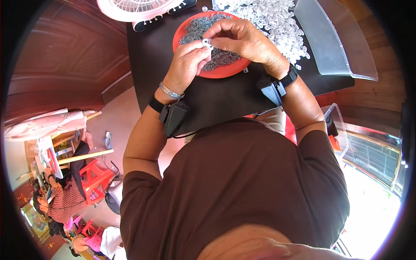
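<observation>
My left hand (189,61) pinches a small white plastic piece with a hole (206,42) between thumb and fingertips. Curled over from the other side, my right hand (241,41) has its thumb and index fingertips closed at that same piece; whatever it grips there is too small to tell. Both hands are above an orange-red basin (215,74) full of small grey screws (219,62). Behind my right hand, a large heap of similar white plastic pieces (281,30) is spread over the table.
The dark table (208,102) carries a pink fan (138,8) at the far left. A translucent plastic tray (331,43) lies at the right, beside the heap. To the left, another person in a striped top (67,201) is near a red plastic stool (95,180).
</observation>
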`<state>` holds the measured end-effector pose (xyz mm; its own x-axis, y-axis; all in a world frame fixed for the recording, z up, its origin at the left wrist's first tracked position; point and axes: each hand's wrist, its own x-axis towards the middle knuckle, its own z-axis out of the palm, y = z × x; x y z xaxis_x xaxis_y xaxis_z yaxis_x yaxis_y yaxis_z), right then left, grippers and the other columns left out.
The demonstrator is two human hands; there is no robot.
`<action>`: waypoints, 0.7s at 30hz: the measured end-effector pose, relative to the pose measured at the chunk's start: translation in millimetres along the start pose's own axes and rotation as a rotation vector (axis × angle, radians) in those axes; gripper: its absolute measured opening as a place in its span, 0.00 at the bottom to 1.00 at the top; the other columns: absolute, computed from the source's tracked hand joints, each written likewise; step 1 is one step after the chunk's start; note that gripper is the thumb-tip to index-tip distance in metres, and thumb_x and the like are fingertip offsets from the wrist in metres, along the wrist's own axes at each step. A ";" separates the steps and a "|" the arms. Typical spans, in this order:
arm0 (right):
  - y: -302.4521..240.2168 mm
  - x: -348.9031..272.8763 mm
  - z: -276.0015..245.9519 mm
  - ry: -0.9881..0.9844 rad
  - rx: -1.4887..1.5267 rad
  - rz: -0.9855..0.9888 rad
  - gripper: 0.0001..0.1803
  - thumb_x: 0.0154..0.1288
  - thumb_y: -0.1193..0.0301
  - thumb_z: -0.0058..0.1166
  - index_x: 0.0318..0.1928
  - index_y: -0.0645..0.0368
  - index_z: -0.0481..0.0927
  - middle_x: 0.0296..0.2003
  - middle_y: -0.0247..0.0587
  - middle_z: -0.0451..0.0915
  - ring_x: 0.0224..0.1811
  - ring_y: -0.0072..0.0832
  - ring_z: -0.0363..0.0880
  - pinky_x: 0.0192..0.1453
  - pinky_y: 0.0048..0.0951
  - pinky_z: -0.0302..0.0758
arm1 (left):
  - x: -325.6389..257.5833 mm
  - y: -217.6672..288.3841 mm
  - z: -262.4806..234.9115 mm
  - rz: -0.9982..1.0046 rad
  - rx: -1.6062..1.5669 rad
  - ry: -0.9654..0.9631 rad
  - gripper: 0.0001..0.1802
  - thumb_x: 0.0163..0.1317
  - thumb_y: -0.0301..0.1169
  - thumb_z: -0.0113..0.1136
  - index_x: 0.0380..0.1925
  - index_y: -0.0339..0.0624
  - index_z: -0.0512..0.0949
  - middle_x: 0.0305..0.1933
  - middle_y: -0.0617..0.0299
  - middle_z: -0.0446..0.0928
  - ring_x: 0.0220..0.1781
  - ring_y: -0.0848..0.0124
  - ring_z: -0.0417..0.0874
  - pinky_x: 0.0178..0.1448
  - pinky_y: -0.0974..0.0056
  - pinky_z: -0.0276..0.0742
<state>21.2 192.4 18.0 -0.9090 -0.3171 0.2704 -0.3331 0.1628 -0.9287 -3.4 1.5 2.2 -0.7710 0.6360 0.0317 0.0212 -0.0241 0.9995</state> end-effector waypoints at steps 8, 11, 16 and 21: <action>-12.4 -2.8 8.1 -0.004 -0.209 -0.076 0.14 0.57 0.78 0.60 0.46 0.60 0.78 0.32 0.31 0.79 0.35 0.17 0.77 0.41 0.19 0.74 | 0.4 2.6 -3.8 -0.019 0.007 0.010 0.16 0.63 0.35 0.48 0.29 0.33 0.78 0.20 0.65 0.72 0.17 0.80 0.66 0.21 0.75 0.57; -5.8 -2.0 9.3 0.016 -0.191 -0.120 0.14 0.57 0.78 0.60 0.45 0.61 0.78 0.31 0.31 0.80 0.35 0.17 0.78 0.41 0.19 0.75 | 1.1 1.2 -5.3 -0.004 0.005 -0.016 0.18 0.64 0.38 0.46 0.28 0.34 0.78 0.19 0.66 0.72 0.17 0.80 0.66 0.21 0.75 0.57; -1.0 -2.1 4.3 -0.028 -0.099 -0.105 0.14 0.58 0.79 0.59 0.47 0.62 0.78 0.35 0.34 0.81 0.39 0.20 0.79 0.47 0.21 0.76 | 0.4 2.6 2.7 0.002 -0.034 0.064 0.19 0.65 0.39 0.46 0.29 0.34 0.78 0.19 0.66 0.71 0.16 0.80 0.66 0.21 0.76 0.57; -1.9 -3.4 5.5 -0.022 -0.078 -0.072 0.12 0.59 0.77 0.58 0.45 0.61 0.79 0.35 0.35 0.82 0.40 0.20 0.79 0.48 0.23 0.75 | -1.2 6.7 2.3 -0.044 0.014 0.073 0.17 0.64 0.37 0.48 0.31 0.34 0.78 0.19 0.66 0.71 0.17 0.81 0.67 0.21 0.76 0.58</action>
<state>26.3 188.1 17.4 -0.8768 -0.3505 0.3293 -0.4163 0.2105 -0.8845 -0.9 2.3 8.9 -0.8159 0.5781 -0.0123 -0.0052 0.0139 0.9999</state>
